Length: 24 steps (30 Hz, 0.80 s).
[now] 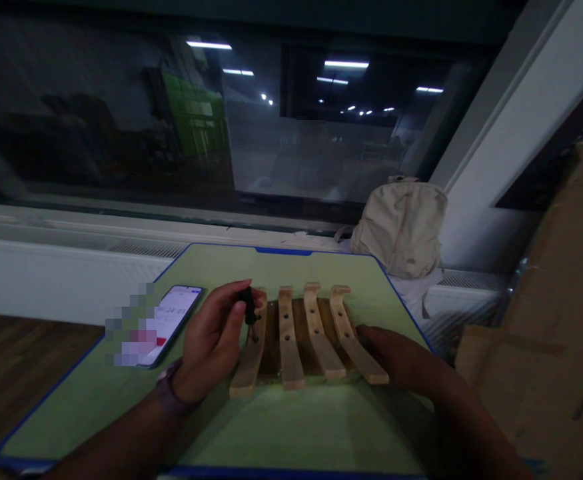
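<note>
A wooden rack [311, 337] with several light curved hooks on a darker backboard lies flat on a green mat [291, 427]. My left hand [214, 340] pinches a small black screw [249, 308] upright over a hole in the leftmost hook. My right hand [396, 357] rests on the mat at the rack's right side, touching the rightmost hook; its fingers lie mostly behind the wood. A watch band shows on my left wrist.
A phone [168, 323] with a lit screen lies on the mat to the left. A beige bag [404, 227] sits on the sill behind. Cardboard boxes [556, 320] stand at the right. A dark window [221, 113] fills the back.
</note>
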Each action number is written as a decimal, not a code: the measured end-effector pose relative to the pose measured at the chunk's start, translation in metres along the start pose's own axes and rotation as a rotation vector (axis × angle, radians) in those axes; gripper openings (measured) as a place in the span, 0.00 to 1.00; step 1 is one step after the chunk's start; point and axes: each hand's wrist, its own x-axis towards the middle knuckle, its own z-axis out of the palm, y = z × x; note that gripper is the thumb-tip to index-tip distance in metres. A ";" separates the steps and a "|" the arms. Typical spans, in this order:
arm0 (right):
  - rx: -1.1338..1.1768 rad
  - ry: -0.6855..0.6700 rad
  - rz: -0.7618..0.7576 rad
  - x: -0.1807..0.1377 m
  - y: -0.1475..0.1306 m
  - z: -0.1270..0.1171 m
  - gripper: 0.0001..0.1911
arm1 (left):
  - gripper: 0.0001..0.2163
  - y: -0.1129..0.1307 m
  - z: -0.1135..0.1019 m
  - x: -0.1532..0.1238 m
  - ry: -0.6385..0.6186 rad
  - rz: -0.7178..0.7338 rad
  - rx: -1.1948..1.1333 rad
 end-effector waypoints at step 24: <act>-0.003 0.018 -0.002 0.000 0.010 0.008 0.17 | 0.10 -0.005 -0.010 0.002 -0.004 0.161 0.209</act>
